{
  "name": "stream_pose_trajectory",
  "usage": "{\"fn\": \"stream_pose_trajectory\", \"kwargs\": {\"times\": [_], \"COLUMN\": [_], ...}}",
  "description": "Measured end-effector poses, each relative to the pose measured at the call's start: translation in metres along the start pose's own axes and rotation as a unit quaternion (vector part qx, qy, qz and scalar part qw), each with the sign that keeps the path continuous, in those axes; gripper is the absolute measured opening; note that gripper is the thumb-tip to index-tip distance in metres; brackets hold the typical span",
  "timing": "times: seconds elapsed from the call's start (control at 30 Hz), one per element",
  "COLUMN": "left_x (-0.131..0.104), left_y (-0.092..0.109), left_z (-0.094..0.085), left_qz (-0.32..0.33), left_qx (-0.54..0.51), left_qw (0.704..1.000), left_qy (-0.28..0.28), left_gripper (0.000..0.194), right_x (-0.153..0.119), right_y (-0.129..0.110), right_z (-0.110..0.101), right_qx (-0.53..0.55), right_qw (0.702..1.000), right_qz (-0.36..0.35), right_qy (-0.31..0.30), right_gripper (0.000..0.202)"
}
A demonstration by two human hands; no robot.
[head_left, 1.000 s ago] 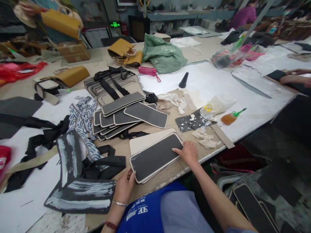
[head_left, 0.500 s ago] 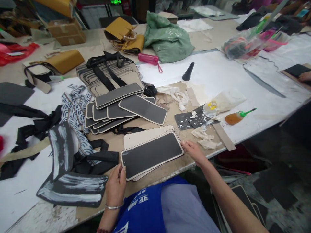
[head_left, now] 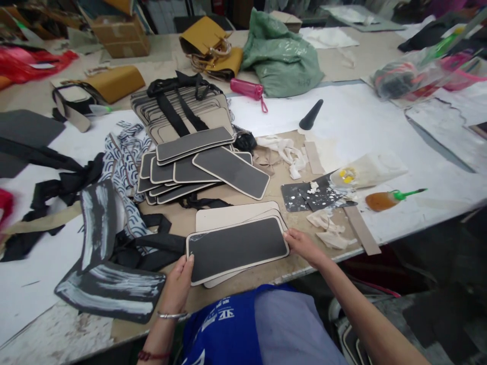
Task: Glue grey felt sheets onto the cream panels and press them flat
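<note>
- The dark panel (head_left: 238, 248) is held near the front edge of the worktable (head_left: 85, 334), overlapping beige panels (head_left: 232, 217).
- Its ends are pinched by the left hand (head_left: 178, 281) and right hand (head_left: 304, 245) — thumbs and fingers drawn in on it.
- Behind, more dark panels (head_left: 232, 172) are heaped; an amber bottle (head_left: 380, 202) is laid rightward.

The dark panel (head_left: 238, 249) covers most of the pale pieces (head_left: 236, 215) beneath it, leaving their number unclear, and its ends hide some fingertips of the left hand (head_left: 178, 281) and right hand (head_left: 302, 244). Small lettering on the blue apron (head_left: 218, 329) is unreadable, and the bottom edge cuts the garment off. The pink basket (head_left: 470, 76) runs past the right edge; the red item (head_left: 5, 203) at far left is cropped and blurred.
</note>
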State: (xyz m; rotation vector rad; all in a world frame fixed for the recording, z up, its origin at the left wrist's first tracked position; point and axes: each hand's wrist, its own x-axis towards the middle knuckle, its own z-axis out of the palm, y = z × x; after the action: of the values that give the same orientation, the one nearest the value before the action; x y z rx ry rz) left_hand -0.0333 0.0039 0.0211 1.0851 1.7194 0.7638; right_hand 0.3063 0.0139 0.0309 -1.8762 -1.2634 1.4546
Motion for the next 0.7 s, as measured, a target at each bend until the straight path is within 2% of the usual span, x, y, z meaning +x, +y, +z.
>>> {"fn": "stream_pose_trajectory", "kwargs": {"times": [0.07,0.17,0.3,0.53,0.7], "left_x": [0.000,-0.001,-0.006,-0.015,-0.018], "left_y": [0.000,0.002,0.013,0.051,0.067], "left_z": [0.001,0.000,-0.003,-0.004,-0.005], "left_qz": [-0.003,0.003,0.011,0.069,0.103], "left_qx": [0.011,0.028,0.060,0.108,0.143], "left_qw": [1.000,0.999,0.997,0.989,0.981], "left_qy": [0.006,0.025,0.044,0.078,0.076], "left_gripper": [0.045,0.043,0.038,0.034,0.032], "right_x": [0.001,0.006,0.012,0.012,0.012], "right_y": [-0.001,0.001,0.011,0.032,0.038], "right_z": [-0.001,-0.002,-0.001,0.005,0.007], "right_qx": [-0.022,-0.113,-0.186,-0.179,-0.163], "right_qw": [1.000,0.993,0.980,0.979,0.980], "right_qz": [-0.001,-0.028,-0.061,-0.040,-0.039], "right_qy": [-0.007,0.011,0.030,0.090,0.103], "right_gripper": [0.029,0.027,0.028,0.034,0.036]}}
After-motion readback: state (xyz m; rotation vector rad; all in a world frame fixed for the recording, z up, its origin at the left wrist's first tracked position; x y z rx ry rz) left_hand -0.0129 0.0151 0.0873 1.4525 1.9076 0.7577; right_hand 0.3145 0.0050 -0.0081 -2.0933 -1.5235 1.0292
